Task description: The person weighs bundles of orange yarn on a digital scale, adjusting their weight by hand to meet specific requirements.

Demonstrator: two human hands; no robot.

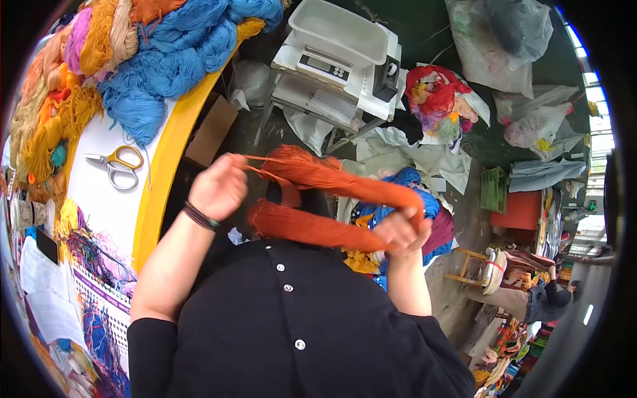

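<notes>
A rust-orange skein of yarn is stretched as a long loop in front of my black shirt. My right hand is closed around its right-hand bend, with the yarn wrapping over the fingers. My left hand is closed in a pinch on a few thin strands pulled out from the skein's left end. The skein's lower length sags and ends in a loose bundle near the shirt. On the table to the left lie scissors with one yellow and one grey handle, apart from both hands.
A yellow-edged white table holds blue yarn skeins and orange ones. A scale with a tray stands on a metal stand ahead. Colourful cloth and yarn pile on the floor. Another person is at the far right.
</notes>
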